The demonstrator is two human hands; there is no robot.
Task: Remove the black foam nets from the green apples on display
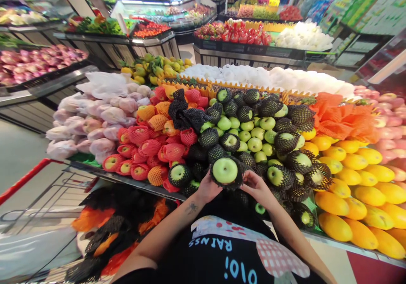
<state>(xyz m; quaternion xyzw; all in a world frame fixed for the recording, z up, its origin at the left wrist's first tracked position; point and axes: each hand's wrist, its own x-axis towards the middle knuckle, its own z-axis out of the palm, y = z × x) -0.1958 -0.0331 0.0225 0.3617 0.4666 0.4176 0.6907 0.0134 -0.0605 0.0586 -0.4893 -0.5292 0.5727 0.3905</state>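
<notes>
A green apple (pixel 225 170) in a black foam net sleeve is held up in front of my body, its top bare and facing me. My left hand (pixel 207 187) grips its left side. On the other side my right hand (pixel 255 185) has its fingers closed at the edge of the black foam net (pixel 238 185). Just beyond lie bare green apples (pixel 254 144) heaped among others in black nets. One netted green apple (pixel 179 175) rests left of my hands, and another netted apple (pixel 276 175) sits to the right.
Red-netted fruit (pixel 140 136) and pale wrapped fruit (pixel 103 144) fill the display's left. Yellow melons (pixel 333 202) and orange foam nets (pixel 345 119) are on the right. At lower left stands a shopping cart (pixel 28 186) by a pile of loose nets (pixel 111 224).
</notes>
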